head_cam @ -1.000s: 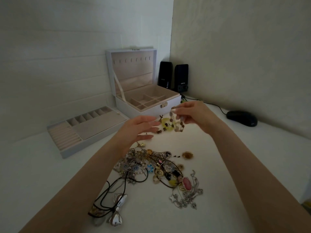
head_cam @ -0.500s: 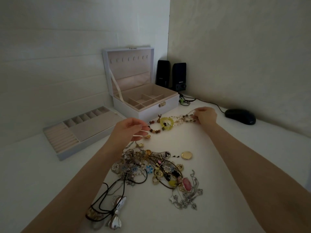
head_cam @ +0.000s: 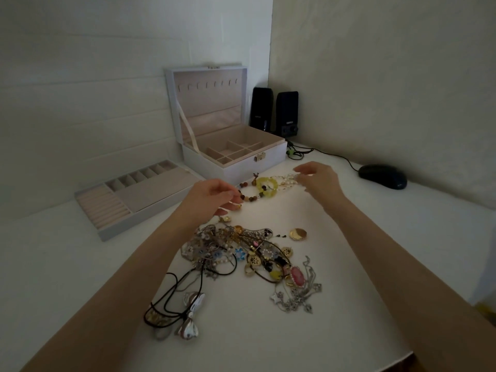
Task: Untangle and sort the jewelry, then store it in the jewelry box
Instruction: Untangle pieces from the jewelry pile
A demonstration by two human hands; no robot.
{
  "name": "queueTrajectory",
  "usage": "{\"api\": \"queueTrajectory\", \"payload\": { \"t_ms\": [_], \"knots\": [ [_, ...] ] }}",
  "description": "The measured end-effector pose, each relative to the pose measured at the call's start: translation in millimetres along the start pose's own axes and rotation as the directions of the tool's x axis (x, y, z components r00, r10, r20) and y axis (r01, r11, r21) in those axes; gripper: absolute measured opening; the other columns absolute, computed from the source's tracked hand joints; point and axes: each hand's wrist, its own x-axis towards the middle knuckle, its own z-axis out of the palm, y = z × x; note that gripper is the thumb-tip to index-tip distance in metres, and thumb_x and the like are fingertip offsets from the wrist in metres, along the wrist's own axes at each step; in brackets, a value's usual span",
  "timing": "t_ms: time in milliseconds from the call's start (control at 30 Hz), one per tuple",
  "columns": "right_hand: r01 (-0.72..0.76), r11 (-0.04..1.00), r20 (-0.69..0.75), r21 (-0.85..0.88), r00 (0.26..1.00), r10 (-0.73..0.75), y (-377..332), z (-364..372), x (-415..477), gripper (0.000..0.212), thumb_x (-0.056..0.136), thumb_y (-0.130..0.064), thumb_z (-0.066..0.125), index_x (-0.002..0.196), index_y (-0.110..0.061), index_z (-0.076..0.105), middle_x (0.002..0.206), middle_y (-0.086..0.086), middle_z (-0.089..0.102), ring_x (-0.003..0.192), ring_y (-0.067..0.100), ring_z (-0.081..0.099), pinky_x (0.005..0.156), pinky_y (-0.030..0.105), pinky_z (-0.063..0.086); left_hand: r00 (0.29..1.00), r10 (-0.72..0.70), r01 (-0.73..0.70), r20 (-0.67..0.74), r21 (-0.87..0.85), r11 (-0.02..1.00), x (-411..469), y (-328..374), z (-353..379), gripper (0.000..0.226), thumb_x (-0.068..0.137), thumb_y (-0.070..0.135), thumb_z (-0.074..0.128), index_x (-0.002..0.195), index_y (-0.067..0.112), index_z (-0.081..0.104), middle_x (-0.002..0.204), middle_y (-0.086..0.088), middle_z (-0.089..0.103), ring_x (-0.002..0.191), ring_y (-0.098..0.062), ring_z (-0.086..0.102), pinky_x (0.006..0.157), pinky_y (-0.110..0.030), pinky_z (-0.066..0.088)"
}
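A beaded necklace [head_cam: 264,187] with yellow-green stones, brown beads and pearls lies stretched across the white table in front of the open white jewelry box [head_cam: 233,154]. My left hand [head_cam: 212,198] pinches its brown-bead end. At the pearl end, the fingers of my right hand [head_cam: 316,178] are spread just over it, and their grip is unclear. A tangled heap of jewelry [head_cam: 241,253] lies nearer to me, with a pink pendant [head_cam: 296,275], a gold disc [head_cam: 298,233] and a black cord necklace [head_cam: 171,304].
The box's removed inner tray [head_cam: 134,197] sits to the left of the box. Two black speakers [head_cam: 275,112] stand in the corner behind the box. A black mouse [head_cam: 382,175] and its cable lie at the right by the wall.
The bunched necklace was pulled out into a line between my hands and lowered onto the table. My right hand moved right, then its fingers loosened.
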Motion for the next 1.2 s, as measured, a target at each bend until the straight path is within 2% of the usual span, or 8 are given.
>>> {"api": "queueTrajectory", "payload": {
  "t_ms": [233, 400, 533, 633, 733, 833, 1033, 1200],
  "knots": [
    [0.179, 0.983, 0.135, -0.033, 0.976, -0.173, -16.9, 24.2, -39.4, 0.014, 0.086, -0.012, 0.064, 0.098, -0.017, 0.069, 0.095, -0.003, 0.066, 0.083, 0.007, 0.057, 0.082, 0.028, 0.05, 0.983, 0.064, -0.134, 0.17, 0.439, 0.889, -0.3, -7.5, -4.4, 0.011, 0.078, 0.018, 0.075, 0.086, 0.019, 0.067, 0.08, 0.005, 0.064, 0.074, -0.008, 0.056, 0.07, -0.018, 0.044],
    [0.23, 0.973, 0.34, -0.036, 0.918, -0.204, -15.7, 23.3, -53.0, 0.01, 0.081, -0.021, 0.073, 0.089, -0.025, 0.07, 0.081, -0.009, 0.063, 0.072, 0.0, 0.052, 0.072, 0.022, 0.043, 0.929, -0.109, -0.166, 0.354, 0.661, 0.732, 1.4, -11.6, -11.6, 0.038, 0.071, 0.034, 0.08, 0.101, 0.028, 0.056, 0.106, 0.007, 0.052, 0.097, -0.009, 0.049, 0.077, -0.019, 0.041],
    [0.268, 0.963, 0.505, -0.013, 0.833, -0.225, -24.1, 19.2, -59.7, 0.017, 0.074, -0.026, 0.08, 0.085, -0.034, 0.069, 0.087, -0.006, 0.066, 0.081, 0.009, 0.059, 0.074, 0.025, 0.048, 0.9, -0.173, -0.192, 0.4, 0.72, 0.667, 0.6, -8.2, -19.3, 0.059, 0.068, 0.041, 0.08, 0.116, 0.029, 0.048, 0.117, 0.006, 0.043, 0.111, -0.011, 0.042, 0.092, -0.025, 0.039],
    [0.308, 0.951, 0.58, 0.01, 0.773, -0.256, -31.6, 19.3, -65.6, 0.018, 0.072, -0.027, 0.081, 0.085, -0.034, 0.07, 0.086, -0.007, 0.065, 0.085, 0.01, 0.059, 0.071, 0.016, 0.044, 0.883, -0.22, -0.186, 0.415, 0.739, 0.647, -2.0, -6.2, -26.0, 0.066, 0.069, 0.041, 0.079, 0.125, 0.028, 0.047, 0.121, 0.007, 0.04, 0.114, -0.008, 0.039, 0.101, -0.03, 0.038],
    [0.356, 0.933, 0.638, 0.052, 0.707, -0.305, -36.3, 19.9, -71.7, 0.019, 0.073, -0.021, 0.08, 0.084, -0.032, 0.07, 0.082, -0.012, 0.06, 0.081, 0.004, 0.054, 0.07, 0.013, 0.041, 0.879, -0.183, -0.162, 0.44, 0.637, 0.754, -2.7, -3.6, -31.8, 0.05, 0.074, 0.028, 0.078, 0.118, 0.027, 0.053, 0.115, 0.01, 0.05, 0.105, -0.004, 0.05, 0.09, -0.021, 0.045],
    [0.377, 0.923, 0.658, 0.075, 0.676, -0.33, -38.8, 20.9, -75.7, 0.02, 0.074, -0.017, 0.08, 0.084, -0.032, 0.071, 0.083, -0.011, 0.058, 0.078, 0.001, 0.053, 0.074, 0.015, 0.042, 0.941, -0.058, -0.139, 0.334, 0.536, 0.833, 1.6, -4.7, -43.3, 0.029, 0.077, 0.015, 0.076, 0.099, 0.022, 0.059, 0.103, 0.004, 0.063, 0.096, -0.013, 0.061, 0.078, -0.019, 0.05],
    [0.392, 0.918, 0.671, 0.067, 0.663, -0.332, -42.9, 22.8, -79.9, 0.018, 0.074, -0.027, 0.079, 0.078, -0.043, 0.071, 0.081, -0.011, 0.056, 0.079, 0.0, 0.052, 0.07, 0.012, 0.041, 0.944, -0.219, -0.06, 0.247, 0.781, 0.622, 2.7, -10.6, -55.9, 0.024, 0.077, 0.028, 0.076, 0.089, 0.024, 0.056, 0.086, 0.008, 0.056, 0.079, -0.008, 0.052, 0.075, -0.027, 0.044],
    [0.37, 0.928, 0.692, 0.039, 0.66, -0.292, -40.7, 25.5, -79.8, 0.008, 0.069, -0.033, 0.081, 0.073, -0.033, 0.074, 0.084, -0.009, 0.059, 0.08, 0.003, 0.052, 0.075, 0.023, 0.045, 0.896, -0.354, -0.001, 0.268, 0.798, 0.603, -0.4, -9.8, -60.2, 0.042, 0.071, 0.039, 0.079, 0.101, 0.024, 0.054, 0.091, 0.01, 0.056, 0.079, -0.008, 0.053, 0.083, -0.031, 0.047]
  ]
}}
